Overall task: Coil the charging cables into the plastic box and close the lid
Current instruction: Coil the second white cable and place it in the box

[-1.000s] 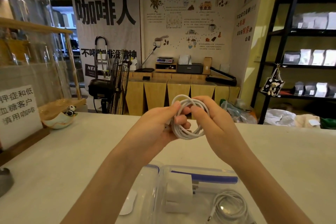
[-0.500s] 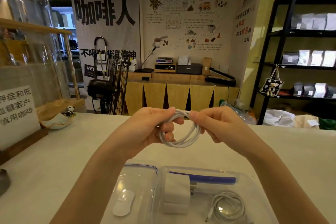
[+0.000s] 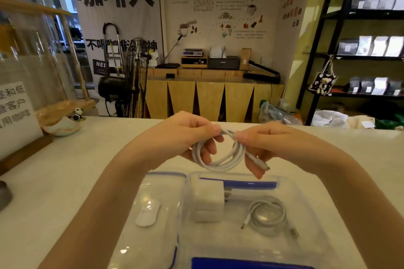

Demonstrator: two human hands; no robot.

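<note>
Coil (image 3: 219,154) lower, nearer box (image 3: 306,190) than before.

Both hands (image 3: 190,135) (image 3: 260,144) pinch a coiled white cable (image 3: 220,153) (above the open plastic box (image 3: 306,192)).

A white charging cable (image 3: 218,155) is wound in a loose coil, held above the clear plastic box (image 3: 306,214). A second coiled cable (image 3: 270,217) lies inside, at 3 o'clock. The lid (image 3: 153,185) lies open at 9 o'clock.

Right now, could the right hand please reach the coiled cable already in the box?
Probably yes: the box is open beneath the right hand, nothing covering that cable. But both hands hold another coil, so it isn't free.
</note>
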